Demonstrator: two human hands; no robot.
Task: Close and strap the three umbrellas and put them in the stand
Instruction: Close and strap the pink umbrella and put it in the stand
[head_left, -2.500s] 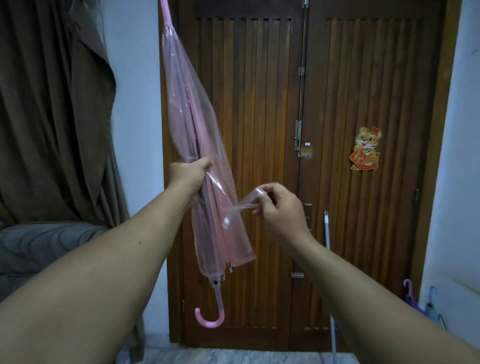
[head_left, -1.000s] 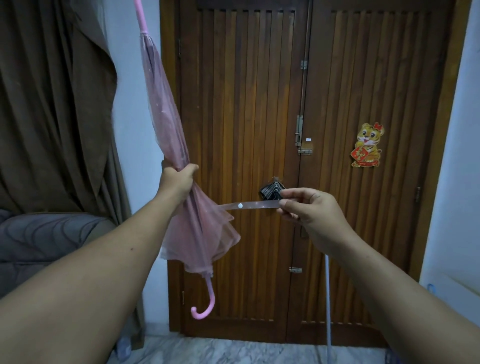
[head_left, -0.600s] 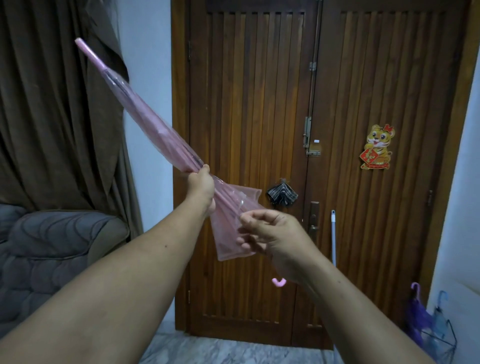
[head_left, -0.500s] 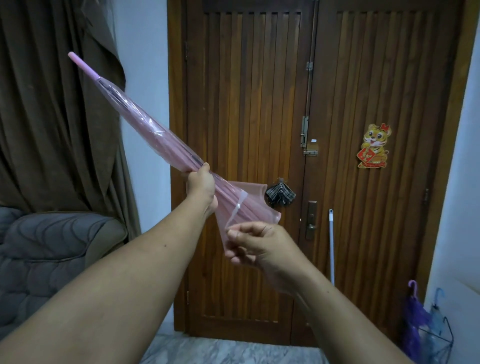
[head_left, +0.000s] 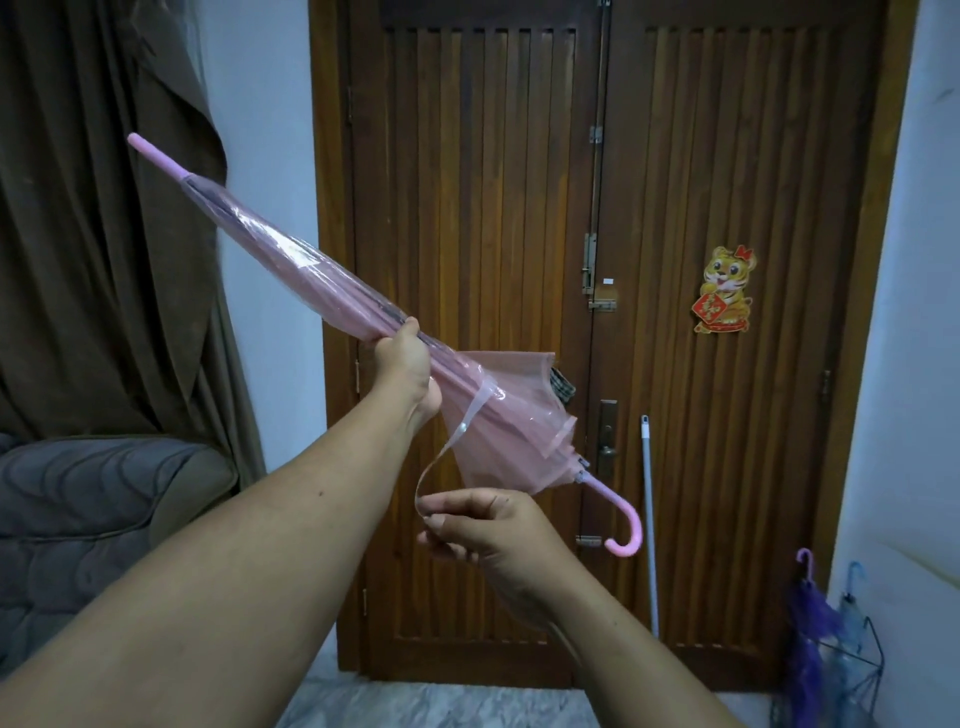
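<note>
A closed translucent pink umbrella (head_left: 306, 283) slants across the view, tip up at the left, hooked handle (head_left: 626, 530) down at the right. My left hand (head_left: 408, 366) grips it round the folded canopy near the middle. The canopy's lower edge flares out loose. Its clear strap (head_left: 457, 436) hangs down in a curve, and my right hand (head_left: 478, 530) pinches the strap's end below the umbrella. At the bottom right a wire stand (head_left: 862, 654) holds a purple umbrella (head_left: 805, 618) and a blue one (head_left: 849, 608).
A brown wooden double door (head_left: 675, 182) fills the wall ahead, with a tiger sticker (head_left: 724, 288) on it. A white pole (head_left: 649, 519) leans against the door. A dark curtain (head_left: 93, 208) hangs at the left above a grey sofa (head_left: 78, 509). The floor is marble.
The umbrella has swung from upright to a slant, tip toward the left. My right hand drew the strap out sideways, then brought it down under the canopy, and the hooked handle has come into sight.
</note>
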